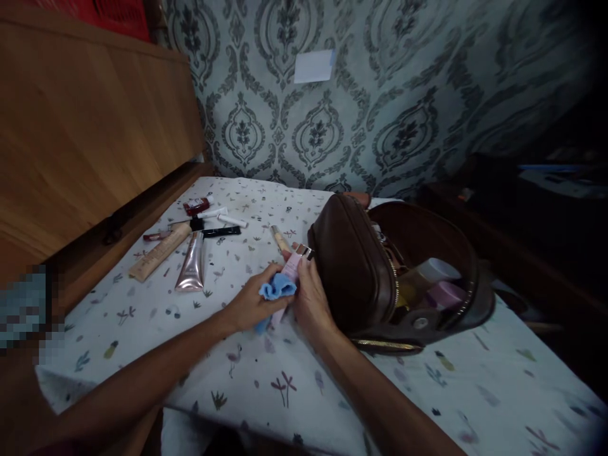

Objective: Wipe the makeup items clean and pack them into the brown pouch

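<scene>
My left hand (249, 302) is closed on a crumpled blue cloth (277, 287), which it presses against a slim pink tube with a silver cap (291, 266). My right hand (313, 301) grips that tube from the other side, its cap end pointing up and away from me. Just beyond the hands a small concealer-like tube (280, 239) lies on the patterned cloth. Close to my right hand stands an open brown leather bag (351, 266) with gold zips, holding bottles with a white cap and a pink cap (446, 295).
To the left lie a beige tube (160, 253), a shiny rose tube (192, 265), a black stick (221, 232), white sticks (232, 220) and a dark red item (196, 205). A wooden cabinet (95, 120) borders the table's left side; a patterned wall (266, 133) stands behind.
</scene>
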### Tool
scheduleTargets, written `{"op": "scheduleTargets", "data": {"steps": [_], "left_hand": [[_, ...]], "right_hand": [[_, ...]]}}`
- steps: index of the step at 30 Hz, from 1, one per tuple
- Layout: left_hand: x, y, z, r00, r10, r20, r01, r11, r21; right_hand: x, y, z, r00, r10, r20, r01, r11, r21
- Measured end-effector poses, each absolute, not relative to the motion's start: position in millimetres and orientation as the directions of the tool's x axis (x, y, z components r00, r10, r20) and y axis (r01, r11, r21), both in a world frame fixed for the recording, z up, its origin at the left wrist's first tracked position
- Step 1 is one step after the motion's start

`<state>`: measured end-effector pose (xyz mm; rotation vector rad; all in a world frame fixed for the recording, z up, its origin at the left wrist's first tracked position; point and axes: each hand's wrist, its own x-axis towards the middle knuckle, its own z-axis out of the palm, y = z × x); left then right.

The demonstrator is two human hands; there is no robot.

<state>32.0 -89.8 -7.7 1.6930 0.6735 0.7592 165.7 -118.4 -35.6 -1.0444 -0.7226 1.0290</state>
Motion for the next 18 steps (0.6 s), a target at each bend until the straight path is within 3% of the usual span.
{"op": "scheduleTargets", "data": {"steps": [5,10,15,18], "left_hand": [[26,-79,-3,0.638,0.756,0.143,0.135,-0.293,0.946],[17,-68,-1,0.536,0.843,0.049,0.221,-0.196,0.956],[13,-67,-5,0.467,0.858,-0.215,0.217,0.125,0.968],[14,-72,-8,0.620,0.669,-0.411,0.147,0.415,0.898]], "right_hand": [[167,-120,-24,0.433,0.900,-0.039,-0.428,0.167,-0.888],[167,-121,-21,0.414,0.905,-0.098,-0.448,0.108,-0.888],[164,-121,-17,0.276,0.958,-0.074,-0.513,0.082,-0.855],[165,-121,-16,0.231,0.972,-0.046,-0.507,0.080,-0.858]]}}
